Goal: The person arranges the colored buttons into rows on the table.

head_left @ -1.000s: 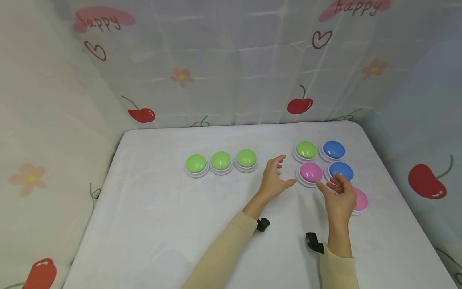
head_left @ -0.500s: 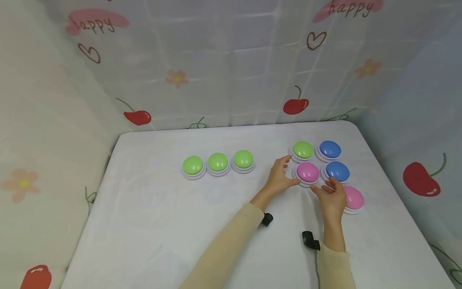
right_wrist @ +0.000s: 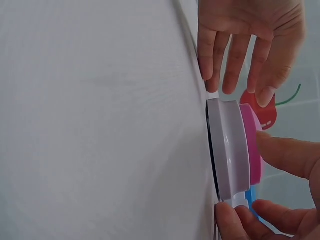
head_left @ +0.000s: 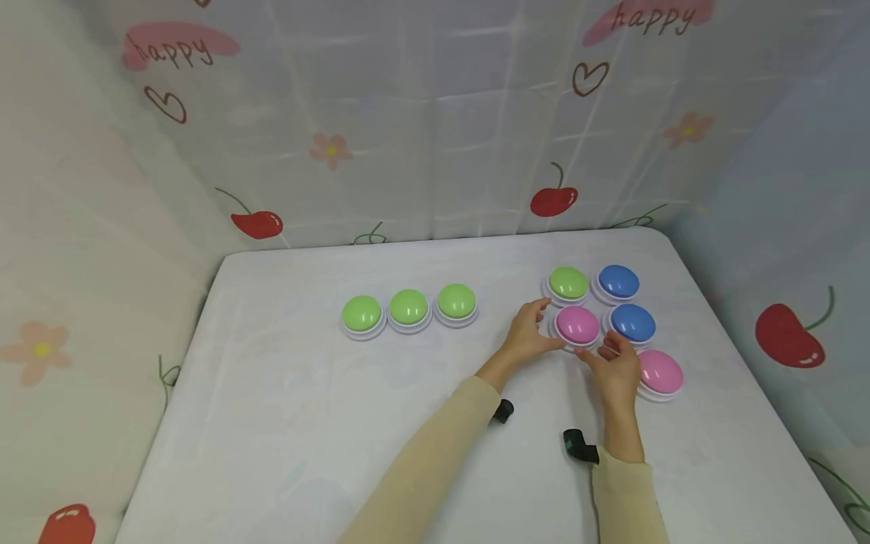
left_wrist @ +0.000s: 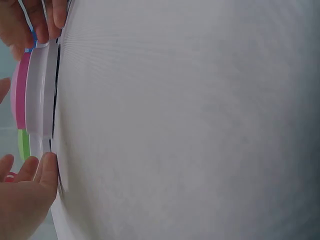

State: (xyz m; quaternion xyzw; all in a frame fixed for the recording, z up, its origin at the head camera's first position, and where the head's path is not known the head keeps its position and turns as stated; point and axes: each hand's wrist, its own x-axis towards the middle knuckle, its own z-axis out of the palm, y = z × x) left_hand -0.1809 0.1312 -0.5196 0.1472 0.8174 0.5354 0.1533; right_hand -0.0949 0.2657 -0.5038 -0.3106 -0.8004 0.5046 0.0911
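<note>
Near the bench's [head_left: 306, 423] far right corner, left hand [head_left: 525, 338] and right hand [head_left: 617, 374] flank a magenta dome button [head_left: 578, 324], thumbs spread wide from fingers; contact is unclear. A green button [head_left: 568, 282] sits behind; the right hand partly hides a lighter pink button [head_left: 661, 371].

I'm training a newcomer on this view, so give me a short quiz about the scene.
1. How many green buttons are on the table?
2. True or false: the separate row of three includes a blue button.
3. Which button sits directly between the left grip and the right grip: (a) green, (b) pink or (c) blue?

Key: 1. Four. 2. False; all three are green. 3. b, a pink button.
</note>
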